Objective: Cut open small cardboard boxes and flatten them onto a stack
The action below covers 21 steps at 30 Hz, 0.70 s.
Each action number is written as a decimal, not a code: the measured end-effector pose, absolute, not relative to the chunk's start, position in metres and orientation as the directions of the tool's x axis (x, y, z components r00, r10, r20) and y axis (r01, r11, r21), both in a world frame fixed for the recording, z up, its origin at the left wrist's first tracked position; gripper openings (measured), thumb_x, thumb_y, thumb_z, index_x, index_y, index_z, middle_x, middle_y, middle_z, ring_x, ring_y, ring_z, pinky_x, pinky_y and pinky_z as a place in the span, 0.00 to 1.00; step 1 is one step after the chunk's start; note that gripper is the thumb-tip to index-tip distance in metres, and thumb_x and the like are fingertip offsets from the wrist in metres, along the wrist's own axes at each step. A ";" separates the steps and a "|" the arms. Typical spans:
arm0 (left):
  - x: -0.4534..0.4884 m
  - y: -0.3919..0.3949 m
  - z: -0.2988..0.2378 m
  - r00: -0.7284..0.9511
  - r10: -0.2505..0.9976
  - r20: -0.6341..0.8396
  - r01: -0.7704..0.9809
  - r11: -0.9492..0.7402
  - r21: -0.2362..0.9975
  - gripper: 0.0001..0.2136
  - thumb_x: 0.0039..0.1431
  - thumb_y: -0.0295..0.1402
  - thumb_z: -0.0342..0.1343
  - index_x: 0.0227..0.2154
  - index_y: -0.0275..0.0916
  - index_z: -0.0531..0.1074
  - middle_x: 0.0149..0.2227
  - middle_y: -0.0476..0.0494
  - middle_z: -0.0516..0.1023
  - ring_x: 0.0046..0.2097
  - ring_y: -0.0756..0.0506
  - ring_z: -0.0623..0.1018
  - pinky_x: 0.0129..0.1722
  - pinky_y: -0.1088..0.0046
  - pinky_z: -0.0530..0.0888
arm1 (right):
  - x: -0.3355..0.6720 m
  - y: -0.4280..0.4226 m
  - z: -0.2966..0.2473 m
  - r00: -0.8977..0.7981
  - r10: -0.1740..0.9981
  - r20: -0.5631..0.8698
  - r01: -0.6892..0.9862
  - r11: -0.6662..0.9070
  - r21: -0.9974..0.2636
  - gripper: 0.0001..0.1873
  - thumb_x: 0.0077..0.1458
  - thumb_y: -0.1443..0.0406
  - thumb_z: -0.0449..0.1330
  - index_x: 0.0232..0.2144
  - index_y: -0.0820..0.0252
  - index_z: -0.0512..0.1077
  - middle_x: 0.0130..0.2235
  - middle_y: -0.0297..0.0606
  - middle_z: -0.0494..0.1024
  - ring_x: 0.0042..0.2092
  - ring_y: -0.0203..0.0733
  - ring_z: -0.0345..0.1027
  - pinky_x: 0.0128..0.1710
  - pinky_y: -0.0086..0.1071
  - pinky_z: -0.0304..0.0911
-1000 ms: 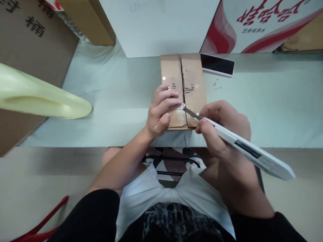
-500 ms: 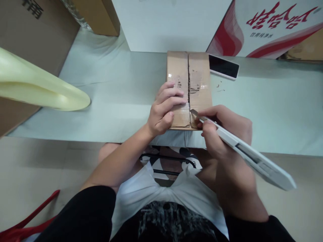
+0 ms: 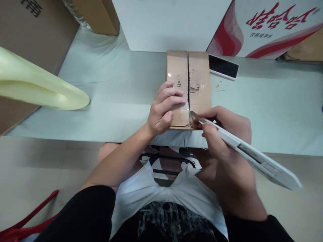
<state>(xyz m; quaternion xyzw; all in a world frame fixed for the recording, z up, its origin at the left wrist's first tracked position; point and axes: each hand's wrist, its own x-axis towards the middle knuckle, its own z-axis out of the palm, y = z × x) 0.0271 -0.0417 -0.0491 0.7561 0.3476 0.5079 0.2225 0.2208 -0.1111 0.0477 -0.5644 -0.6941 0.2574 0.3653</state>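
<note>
At the far left a pale yellow, rounded object (image 3: 50, 87) juts over the pale green cloth-covered surface (image 3: 116, 97). Next, the left hand (image 3: 161, 109) lies with its grip released, fingers laid across the left flap of a small cardboard box (image 3: 200, 72), which sits on the surface near its front edge. The right hand (image 3: 236, 124) has its grip clenched around a white utility knife (image 3: 264, 166), blade tip at the box's central seam. Just beyond the box's far right corner lies a phone (image 3: 224, 66).
</note>
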 end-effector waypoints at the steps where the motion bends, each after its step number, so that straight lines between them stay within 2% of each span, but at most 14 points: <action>1: 0.027 -0.042 -0.049 0.249 0.741 0.624 0.296 -0.671 0.680 0.27 0.68 0.60 0.38 0.45 0.52 0.78 0.51 0.44 0.79 0.65 0.35 0.71 0.73 0.46 0.61 | 0.221 -0.111 0.047 -0.077 0.975 0.209 0.591 0.214 -0.778 0.07 0.55 0.65 0.56 0.32 0.54 0.75 0.29 0.34 0.80 0.30 0.41 0.73 0.34 0.37 0.70; 3: 0.027 -0.041 -0.050 0.259 0.737 0.624 0.297 -0.676 0.674 0.28 0.68 0.59 0.37 0.45 0.52 0.78 0.51 0.44 0.79 0.65 0.35 0.71 0.73 0.45 0.61 | 0.221 -0.111 0.046 -0.079 0.976 0.202 0.578 0.210 -0.789 0.06 0.54 0.65 0.56 0.31 0.54 0.74 0.28 0.34 0.80 0.29 0.41 0.72 0.33 0.37 0.69; 7: 0.027 -0.041 -0.050 0.243 0.775 0.584 0.315 -0.632 0.708 0.32 0.65 0.65 0.36 0.43 0.51 0.79 0.50 0.43 0.79 0.64 0.34 0.72 0.73 0.45 0.61 | 0.225 -0.110 0.044 -0.147 0.962 0.230 0.565 0.273 -0.779 0.07 0.51 0.67 0.56 0.29 0.52 0.74 0.28 0.35 0.80 0.29 0.43 0.72 0.32 0.39 0.69; 12: 0.027 -0.041 -0.049 0.256 0.751 0.609 0.307 -0.660 0.686 0.29 0.67 0.61 0.36 0.44 0.51 0.79 0.51 0.44 0.80 0.64 0.34 0.72 0.73 0.45 0.60 | 0.234 -0.115 0.054 -0.215 0.959 0.185 0.530 0.274 -0.803 0.07 0.53 0.66 0.58 0.28 0.49 0.76 0.27 0.36 0.79 0.27 0.45 0.70 0.28 0.40 0.66; 13: 0.026 -0.040 -0.049 0.259 0.751 0.607 0.315 -0.660 0.682 0.29 0.67 0.61 0.36 0.44 0.51 0.79 0.51 0.44 0.80 0.64 0.34 0.71 0.73 0.45 0.60 | 0.236 -0.116 0.056 -0.187 0.961 0.204 0.503 0.272 -0.820 0.07 0.55 0.64 0.58 0.28 0.50 0.76 0.27 0.36 0.78 0.27 0.45 0.71 0.28 0.40 0.66; 15: 0.026 -0.040 -0.048 0.249 0.763 0.596 0.323 -0.646 0.692 0.31 0.66 0.63 0.36 0.43 0.50 0.79 0.50 0.44 0.80 0.64 0.34 0.72 0.73 0.44 0.60 | 0.239 -0.117 0.056 -0.027 0.952 0.306 0.413 0.290 -0.863 0.11 0.61 0.56 0.58 0.31 0.50 0.77 0.26 0.35 0.77 0.26 0.44 0.71 0.25 0.38 0.64; 18: 0.027 -0.041 -0.048 0.231 0.767 0.598 0.306 -0.641 0.704 0.31 0.65 0.64 0.37 0.42 0.50 0.79 0.50 0.43 0.79 0.63 0.33 0.73 0.73 0.44 0.61 | 0.241 -0.115 0.050 0.237 0.876 0.421 0.366 0.321 -0.874 0.25 0.67 0.43 0.51 0.40 0.53 0.76 0.24 0.32 0.73 0.22 0.41 0.69 0.22 0.35 0.62; 19: 0.027 -0.041 -0.048 0.233 0.754 0.614 0.298 -0.657 0.693 0.30 0.66 0.62 0.38 0.43 0.49 0.79 0.50 0.42 0.79 0.63 0.33 0.73 0.72 0.44 0.61 | 0.242 -0.113 0.047 0.256 0.865 0.432 0.414 0.306 -0.857 0.26 0.67 0.41 0.51 0.41 0.53 0.75 0.23 0.31 0.73 0.22 0.40 0.69 0.24 0.35 0.64; 21: 0.027 -0.041 -0.048 0.245 0.711 0.659 0.287 -0.703 0.651 0.26 0.70 0.56 0.39 0.46 0.48 0.78 0.51 0.42 0.79 0.64 0.34 0.72 0.72 0.44 0.62 | 0.242 -0.108 0.038 0.137 0.893 0.429 0.532 0.299 -0.792 0.19 0.66 0.45 0.57 0.39 0.52 0.74 0.26 0.31 0.78 0.27 0.41 0.76 0.32 0.37 0.71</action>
